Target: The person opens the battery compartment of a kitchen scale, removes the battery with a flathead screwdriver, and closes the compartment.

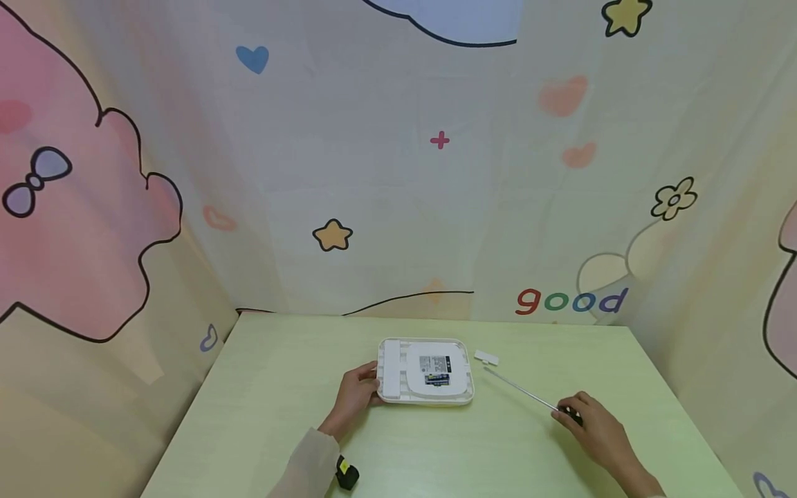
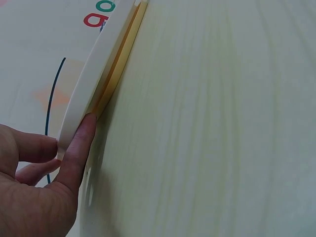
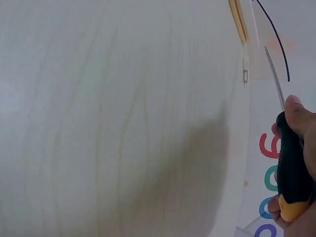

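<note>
White device around middle of table, battery side up, leaving batteries exposed. Left hand pinches its left edge between thumb and fingers, likely for steadying. Right hand curls round handle of screwdriver, tip aimed toward device, apart from it. Small white cover just beside device, presumably for easy reach.

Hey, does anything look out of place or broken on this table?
One thing: a small white piece lies loose on the table, just right of the white device, whose batteries are exposed. It may be their cover. No spill or damage shows.
</note>
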The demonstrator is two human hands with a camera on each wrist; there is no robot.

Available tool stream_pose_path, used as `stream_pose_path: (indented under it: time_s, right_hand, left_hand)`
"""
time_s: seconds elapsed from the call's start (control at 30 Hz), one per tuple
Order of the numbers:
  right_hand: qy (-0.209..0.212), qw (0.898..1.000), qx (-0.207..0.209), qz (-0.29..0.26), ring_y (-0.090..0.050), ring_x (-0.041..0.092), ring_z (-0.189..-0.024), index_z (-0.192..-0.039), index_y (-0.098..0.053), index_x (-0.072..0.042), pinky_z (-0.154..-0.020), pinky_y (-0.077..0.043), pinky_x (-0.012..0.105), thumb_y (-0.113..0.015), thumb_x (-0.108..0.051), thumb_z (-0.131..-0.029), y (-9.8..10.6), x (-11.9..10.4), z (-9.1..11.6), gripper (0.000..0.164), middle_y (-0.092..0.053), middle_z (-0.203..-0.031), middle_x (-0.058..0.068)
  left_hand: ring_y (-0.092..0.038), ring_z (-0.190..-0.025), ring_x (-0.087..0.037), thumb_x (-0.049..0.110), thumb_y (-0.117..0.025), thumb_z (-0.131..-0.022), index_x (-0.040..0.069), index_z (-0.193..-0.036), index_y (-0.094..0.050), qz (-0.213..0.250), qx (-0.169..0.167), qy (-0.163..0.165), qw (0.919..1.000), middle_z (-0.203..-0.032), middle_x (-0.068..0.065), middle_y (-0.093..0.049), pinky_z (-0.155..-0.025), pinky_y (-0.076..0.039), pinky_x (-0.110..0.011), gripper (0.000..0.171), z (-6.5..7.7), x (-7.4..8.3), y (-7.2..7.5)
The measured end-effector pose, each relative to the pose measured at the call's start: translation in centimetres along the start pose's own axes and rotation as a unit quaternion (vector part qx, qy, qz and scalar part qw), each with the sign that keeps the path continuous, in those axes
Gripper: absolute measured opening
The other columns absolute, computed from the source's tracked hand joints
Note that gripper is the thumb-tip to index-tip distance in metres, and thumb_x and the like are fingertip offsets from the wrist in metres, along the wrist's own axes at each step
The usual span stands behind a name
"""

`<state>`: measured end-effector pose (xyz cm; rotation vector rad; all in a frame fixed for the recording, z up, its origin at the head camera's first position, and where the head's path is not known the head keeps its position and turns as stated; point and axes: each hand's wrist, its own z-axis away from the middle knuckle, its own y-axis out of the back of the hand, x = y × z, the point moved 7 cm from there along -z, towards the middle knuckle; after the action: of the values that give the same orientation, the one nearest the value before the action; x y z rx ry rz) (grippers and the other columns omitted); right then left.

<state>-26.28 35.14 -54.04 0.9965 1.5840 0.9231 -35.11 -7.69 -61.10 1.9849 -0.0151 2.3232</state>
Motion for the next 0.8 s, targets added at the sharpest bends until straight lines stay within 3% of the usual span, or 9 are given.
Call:
stream_pose_path:
  time_s: [0.37,0.8]
  right_hand:
    - [-0.019,1.0,-0.004,-0.004,-0.047,0.004,-0.074,-0.099,-0.071,-0.013,-0.064,-0.043,0.027,-0.067,-0.031,-0.092,-0.7,1.9,0.7,0.02,-0.058,-0.087,-0.005]
    - [-0.055,0.997,-0.045,-0.012,-0.056,0.014,-0.082,-0.105,-0.069,-0.005,-0.07,-0.048,0.035,-0.065,-0.024,-0.094,-1.8,3.7,1.3,0.022,-0.062,-0.094,0.003]
  left_hand:
    - [-0.063,-0.084,-0.015,-0.004,-0.051,-0.093,-0.001,-0.143,-0.048,0.005,-0.001,0.006,1.0,-0.126,-0.024,-0.055,-0.069,-0.06,-0.03,0.05,-0.3,-0.2,0.0]
    - [-0.063,-0.084,-0.015,-0.003,-0.051,-0.093,-0.001,-0.143,-0.048,-0.003,0.003,0.01,0.9999,-0.125,-0.023,-0.055,-0.069,-0.06,-0.03,0.05,-0.1,-0.2,0.0]
